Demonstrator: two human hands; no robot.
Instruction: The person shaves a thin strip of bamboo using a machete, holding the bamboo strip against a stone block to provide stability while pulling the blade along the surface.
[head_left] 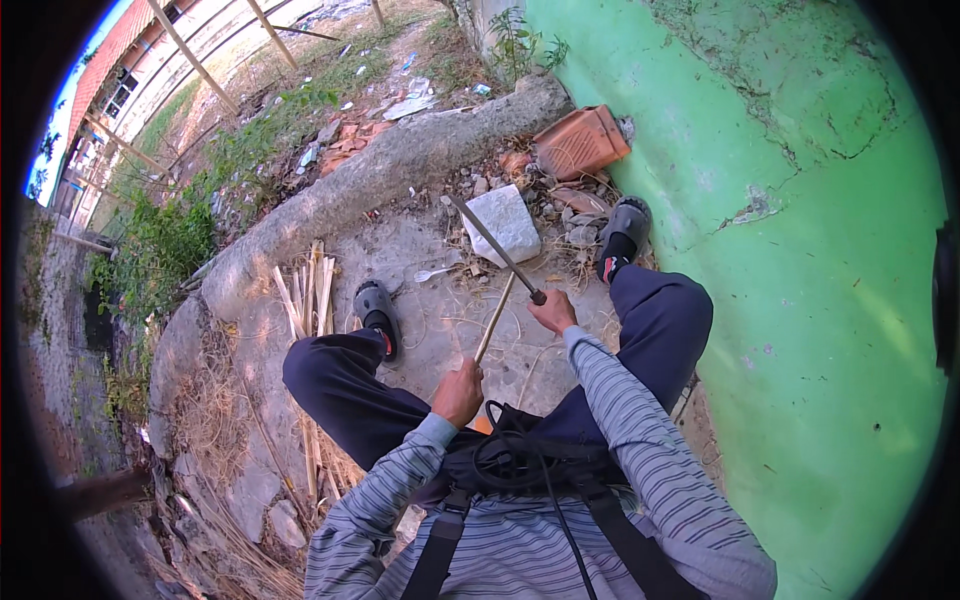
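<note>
My right hand is closed round the dark handle of a long-bladed knife, whose blade points up and to the left. In my left hand is a thin pale strip of bamboo or wood, its far end meeting the blade near the handle. The strip slants up to the right from my fist. Just beyond the blade, a white block rests on the ground between my feet. A bundle of pale split strips lies left of my left shoe.
A green wall rises close on my right. A low rough concrete kerb curves across the front and left. An orange hollow brick and rubble sit by the wall. Shavings litter the ground. A black cable hangs at my waist.
</note>
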